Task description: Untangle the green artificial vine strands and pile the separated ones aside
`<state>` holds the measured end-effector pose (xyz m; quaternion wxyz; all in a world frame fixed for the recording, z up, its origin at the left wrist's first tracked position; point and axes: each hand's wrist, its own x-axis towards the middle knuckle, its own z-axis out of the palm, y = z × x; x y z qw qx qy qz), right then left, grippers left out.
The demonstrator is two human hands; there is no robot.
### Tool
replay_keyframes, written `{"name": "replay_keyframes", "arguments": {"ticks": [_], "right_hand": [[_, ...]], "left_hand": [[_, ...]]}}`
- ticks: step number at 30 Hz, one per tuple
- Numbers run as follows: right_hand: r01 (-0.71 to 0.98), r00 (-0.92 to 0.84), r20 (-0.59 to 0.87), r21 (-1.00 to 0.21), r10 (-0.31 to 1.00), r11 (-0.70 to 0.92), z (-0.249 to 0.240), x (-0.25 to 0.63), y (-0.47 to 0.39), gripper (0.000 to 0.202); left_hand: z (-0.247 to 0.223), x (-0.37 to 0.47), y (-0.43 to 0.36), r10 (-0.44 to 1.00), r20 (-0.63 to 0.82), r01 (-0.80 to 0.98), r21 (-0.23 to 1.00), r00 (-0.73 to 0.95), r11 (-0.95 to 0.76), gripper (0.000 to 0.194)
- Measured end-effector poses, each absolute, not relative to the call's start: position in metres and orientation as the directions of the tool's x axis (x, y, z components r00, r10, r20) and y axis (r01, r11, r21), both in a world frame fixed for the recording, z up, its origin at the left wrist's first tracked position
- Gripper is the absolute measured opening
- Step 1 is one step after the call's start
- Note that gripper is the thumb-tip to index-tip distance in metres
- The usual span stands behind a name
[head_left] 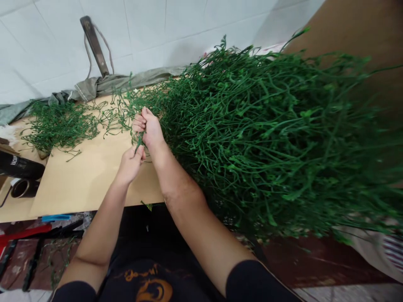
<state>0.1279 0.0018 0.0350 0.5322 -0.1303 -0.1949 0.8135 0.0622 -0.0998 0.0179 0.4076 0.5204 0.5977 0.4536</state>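
Both hands work on thin green plant stems [139, 141] above a tan board. My left hand [130, 162] is closed round the lower ends of the stems. Just above it, my right hand [150, 128] is closed on the same stems, whose leafy tops stick out past the fingers toward the wall. To the right of my right arm rises a large heap of similar green stems [252, 126]. A smaller pile [59, 123] lies at the left of the board, with loose stems scattered between the two.
The tan board [94, 176] spans the work surface in front of the tiled wall [151, 25]. Grey cloth [126, 84] runs along its back edge, near a leaning dark wooden strip [94, 46]. A black vacuum bottle [20, 165] and a dark cup [23, 188] are at the left.
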Motion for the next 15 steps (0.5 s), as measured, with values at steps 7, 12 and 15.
{"name": "replay_keyframes", "arguments": {"ticks": [7,12,15], "right_hand": [[-0.775,-0.393,-0.077,-0.508,0.916,-0.375,0.028,0.12,0.009,0.028],[-0.834,-0.235,-0.042,-0.504,0.971,-0.224,0.023,0.128,0.02,0.03],[-0.812,-0.367,0.1,-0.519,0.925,-0.266,0.028,0.125,0.014,0.031]], "left_hand": [[0.026,0.08,-0.144,0.996,0.067,0.426,0.901,0.062,-0.087,0.047],[0.043,0.094,-0.152,0.94,0.097,0.574,0.77,0.328,-0.279,0.048],[0.056,0.105,-0.128,0.944,0.227,0.657,0.678,0.24,-0.33,0.042]]}}
